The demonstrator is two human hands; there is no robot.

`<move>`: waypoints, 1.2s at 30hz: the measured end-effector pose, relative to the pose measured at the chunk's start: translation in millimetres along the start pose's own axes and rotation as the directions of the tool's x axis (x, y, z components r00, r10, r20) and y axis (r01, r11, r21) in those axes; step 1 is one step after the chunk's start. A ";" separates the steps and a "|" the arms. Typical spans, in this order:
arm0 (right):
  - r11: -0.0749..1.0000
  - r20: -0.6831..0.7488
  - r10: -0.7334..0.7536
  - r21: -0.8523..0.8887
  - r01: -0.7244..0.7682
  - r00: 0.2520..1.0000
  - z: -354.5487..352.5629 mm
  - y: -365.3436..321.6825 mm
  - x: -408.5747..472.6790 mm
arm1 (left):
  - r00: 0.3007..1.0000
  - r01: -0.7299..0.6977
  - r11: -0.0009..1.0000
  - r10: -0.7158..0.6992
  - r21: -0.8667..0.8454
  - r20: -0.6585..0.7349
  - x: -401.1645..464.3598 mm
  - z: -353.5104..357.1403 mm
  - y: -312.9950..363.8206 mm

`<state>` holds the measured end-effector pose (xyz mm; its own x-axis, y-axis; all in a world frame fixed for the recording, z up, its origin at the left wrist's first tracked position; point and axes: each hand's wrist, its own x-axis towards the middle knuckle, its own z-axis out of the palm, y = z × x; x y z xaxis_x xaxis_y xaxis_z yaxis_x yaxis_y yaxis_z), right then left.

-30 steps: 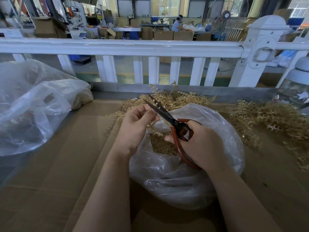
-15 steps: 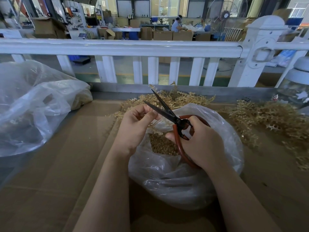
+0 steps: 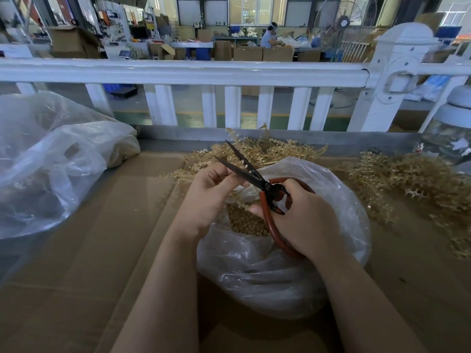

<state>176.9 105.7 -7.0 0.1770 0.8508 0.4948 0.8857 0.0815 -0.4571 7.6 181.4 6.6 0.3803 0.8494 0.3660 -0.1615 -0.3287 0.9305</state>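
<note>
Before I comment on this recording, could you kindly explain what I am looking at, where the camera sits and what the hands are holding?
There is no machine here: a person works with bare hands, and the single picture comes from a wide-angle camera worn on their head, looking forward and down. The right hand grips red-handled scissors with the blades open. The left hand pinches a thin golden sprig between those blades, mostly hidden by that hand. Below the hands sits an open clear plastic bag holding small golden cut pieces. It rests on a cardboard surface, with loose golden sprigs piled behind and to the right, and a bigger plastic bag at the left. A white railing runs across behind.
</note>
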 end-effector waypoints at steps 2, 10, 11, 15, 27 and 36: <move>1.000 0.005 0.006 0.013 -0.006 1.000 0.7 0.4 0.1 | 1.000 -0.008 1.000 0.008 -0.004 0.002 0.2 -0.3 -1.4; 1.000 -0.002 0.013 0.025 -0.013 1.000 1.0 0.6 -0.9 | 0.999 -0.036 0.999 0.036 -0.014 -0.006 -0.5 2.1 1.6; 1.000 0.005 0.015 0.019 -0.016 1.000 1.3 0.9 -1.0 | 0.999 -0.045 0.999 0.045 -0.011 -0.009 -0.7 2.4 2.1; 1.000 -0.004 0.025 -0.006 -0.025 1.000 0.8 1.7 -0.7 | 0.998 -0.068 0.997 0.068 0.022 -0.006 -0.8 3.5 3.2; 1.000 -0.014 0.005 -0.010 -0.005 1.000 1.1 2.4 0.2 | 0.997 -0.051 0.999 0.051 0.005 -0.052 0.6 3.2 1.4; 1.000 -0.024 -0.004 0.019 0.004 1.000 1.8 3.2 0.0 | 0.998 -0.047 0.998 0.045 -0.034 -0.049 -0.5 3.9 5.5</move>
<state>178.9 106.9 -9.8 0.1843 0.8376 0.5142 0.8781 0.0947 -0.4690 10.1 177.6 11.6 0.3276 0.8528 0.4067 -0.2097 -0.3541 0.9114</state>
